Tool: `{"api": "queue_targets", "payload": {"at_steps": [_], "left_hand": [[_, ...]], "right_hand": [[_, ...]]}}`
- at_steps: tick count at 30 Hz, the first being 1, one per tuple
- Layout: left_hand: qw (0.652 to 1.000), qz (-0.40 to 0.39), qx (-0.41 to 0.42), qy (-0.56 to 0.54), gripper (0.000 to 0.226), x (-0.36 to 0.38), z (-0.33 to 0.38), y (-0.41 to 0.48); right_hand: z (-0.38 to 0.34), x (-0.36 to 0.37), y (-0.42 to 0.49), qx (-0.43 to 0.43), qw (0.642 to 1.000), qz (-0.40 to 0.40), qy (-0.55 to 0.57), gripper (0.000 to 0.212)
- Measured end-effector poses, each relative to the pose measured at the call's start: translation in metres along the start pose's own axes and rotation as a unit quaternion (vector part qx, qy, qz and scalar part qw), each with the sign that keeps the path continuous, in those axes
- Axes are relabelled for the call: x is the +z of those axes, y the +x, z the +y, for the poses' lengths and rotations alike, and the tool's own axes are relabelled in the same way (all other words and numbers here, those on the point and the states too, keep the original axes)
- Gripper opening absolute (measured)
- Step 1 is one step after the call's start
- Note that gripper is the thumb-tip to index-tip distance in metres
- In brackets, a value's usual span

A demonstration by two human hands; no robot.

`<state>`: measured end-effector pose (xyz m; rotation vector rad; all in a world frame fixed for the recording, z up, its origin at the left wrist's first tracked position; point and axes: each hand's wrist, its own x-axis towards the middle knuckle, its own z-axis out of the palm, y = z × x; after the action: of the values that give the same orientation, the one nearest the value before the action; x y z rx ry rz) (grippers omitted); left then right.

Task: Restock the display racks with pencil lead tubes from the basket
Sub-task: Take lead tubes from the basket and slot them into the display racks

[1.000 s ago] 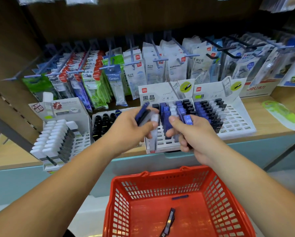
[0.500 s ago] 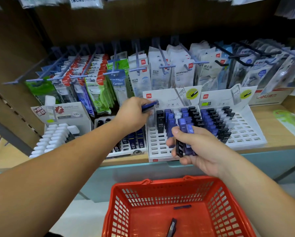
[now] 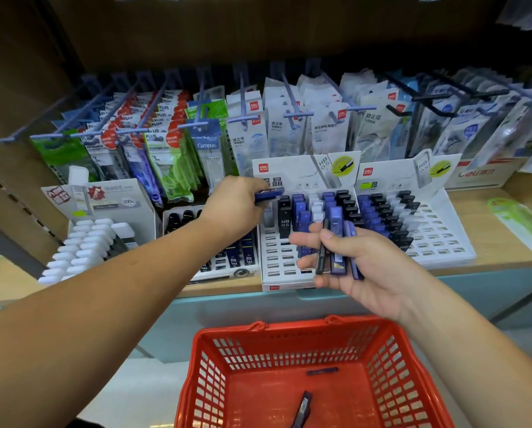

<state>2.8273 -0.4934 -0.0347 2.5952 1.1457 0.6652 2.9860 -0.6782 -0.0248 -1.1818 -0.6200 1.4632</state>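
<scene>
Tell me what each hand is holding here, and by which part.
The left hand pinches one blue tube by one end. The right hand grips a bunch of tubes about mid-length.

At frame centre the left hand (image 3: 233,208) pinches a blue plastic lead tube (image 3: 269,194) above the white slotted display rack (image 3: 278,267) — the right hand (image 3: 363,267), just beside, grips several blue and black tubes (image 3: 337,257). A red mesh basket (image 3: 215,381) sits lower centre.
</scene>
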Motion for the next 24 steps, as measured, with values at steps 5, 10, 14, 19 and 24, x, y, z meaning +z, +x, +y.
{"api": "queue_targets", "payload": {"at_steps": [5,10,14,19,24], "left_hand": [[0.995,-0.016,0.048,0.081,0.016,-0.001,0.007,0.003],[0.996,-0.014,0.048,0.080,0.008,-0.001,0.006,0.005],[0.996,-0.004,0.047,0.082,0.009,0.004,0.005,0.001],[0.999,-0.011,-0.001,0.053,0.009,0.000,0.012,0.000],[0.924,-0.032,-0.152,-0.350,0.032,-0.012,0.042,-0.021]], "right_hand": [[0.002,-0.001,-0.001,0.000,1.000,-0.009,-0.020,0.026],[0.002,0.003,-0.002,-0.007,1.000,-0.017,-0.002,0.023],[0.002,0.003,-0.001,0.005,1.000,-0.002,-0.005,0.012],[0.005,0.003,0.000,0.000,0.999,0.029,-0.040,0.018],[0.010,0.005,0.005,-0.038,0.998,0.054,-0.014,0.020]]}}
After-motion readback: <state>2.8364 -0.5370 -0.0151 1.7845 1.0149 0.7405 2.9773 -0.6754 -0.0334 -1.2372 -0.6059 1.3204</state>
